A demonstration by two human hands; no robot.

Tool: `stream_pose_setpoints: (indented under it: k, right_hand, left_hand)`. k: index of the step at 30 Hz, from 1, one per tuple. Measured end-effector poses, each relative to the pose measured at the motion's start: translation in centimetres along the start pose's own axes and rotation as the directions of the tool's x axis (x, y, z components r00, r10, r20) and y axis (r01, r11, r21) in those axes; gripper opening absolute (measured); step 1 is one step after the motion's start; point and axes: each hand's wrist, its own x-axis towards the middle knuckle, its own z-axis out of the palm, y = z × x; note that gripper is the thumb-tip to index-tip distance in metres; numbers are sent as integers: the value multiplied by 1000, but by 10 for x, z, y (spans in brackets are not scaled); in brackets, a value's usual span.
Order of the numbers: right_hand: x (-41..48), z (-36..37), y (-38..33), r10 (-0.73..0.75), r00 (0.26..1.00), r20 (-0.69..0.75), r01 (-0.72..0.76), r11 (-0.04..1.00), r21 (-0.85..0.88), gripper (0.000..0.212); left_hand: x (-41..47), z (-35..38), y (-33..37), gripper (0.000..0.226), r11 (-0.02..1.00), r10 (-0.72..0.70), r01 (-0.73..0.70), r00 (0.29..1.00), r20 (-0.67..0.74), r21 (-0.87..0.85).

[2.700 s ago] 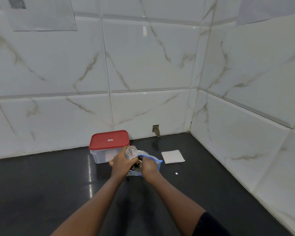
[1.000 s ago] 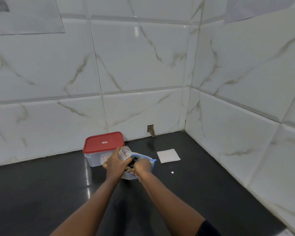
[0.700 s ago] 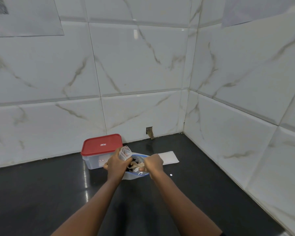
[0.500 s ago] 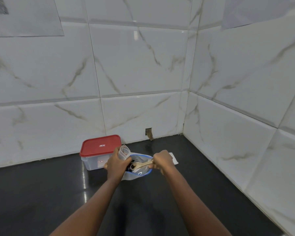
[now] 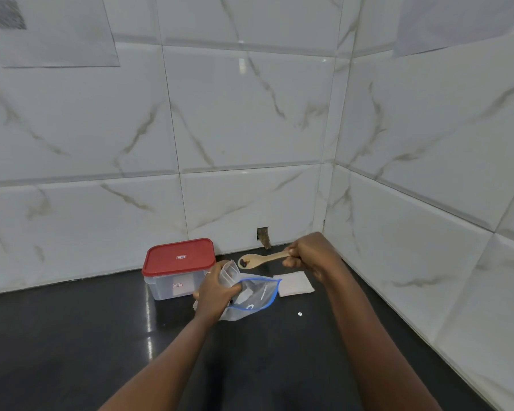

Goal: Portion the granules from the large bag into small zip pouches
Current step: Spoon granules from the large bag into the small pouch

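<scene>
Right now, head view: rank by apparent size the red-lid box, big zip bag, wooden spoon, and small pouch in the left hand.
1. Red-lid box
2. Zip bag, close; the left hand covers part
3-4. Wooden spoon, handle in the right hand, and small pouch: unsure, both partly hidden

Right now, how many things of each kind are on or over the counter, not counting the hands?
Box with red lid: 1
Large zip bag: 1
Small clear pouch, in the left hand: at least 1
Wooden spoon, in the right hand: 1
White flat square: 1
Small white speck: 1
Total: 6
</scene>
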Motion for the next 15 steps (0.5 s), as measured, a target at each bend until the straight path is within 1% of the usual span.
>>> stream_pose_setpoints:
  k: [1, 3, 4, 6, 9, 13, 15]
  right_hand:
    - [-1, 6, -2, -39, 999, -15, 38, 997, -74, 18]
    - [-4, 16, -4, -130, 991, -13, 123, 962, -244, 24]
    - [-7, 22, -4, -184, 983, 13, 178, 929, -324, 27]
    - [-13, 31, -4, -269, 962, 52, 265, 864, -429, 29]
    - [-17, 41, -4, -383, 920, 82, 362, 751, -553, 35]
    - [-19, 43, -5, -453, 879, 150, 436, 633, -639, 44]
    - [-20, 44, -6, -476, 859, 190, 470, 584, -662, 44]
  left_hand:
    - [0, 1, 1, 53, 1000, 1, -1, 1000, 8, 8]
    - [0, 4, 2, 55, 1000, -7, 7, 1000, 12, 18]
    - [1, 5, 2, 57, 1000, -14, 14, 1000, 8, 22]
    - [2, 6, 3, 58, 999, -28, 28, 1000, -7, 30]
    - [3, 6, 5, 56, 999, -43, 44, 998, -40, 23]
    - [4, 4, 6, 55, 999, -43, 42, 997, -57, -16]
    - [5, 4, 5, 53, 999, -46, 44, 997, -63, -23]
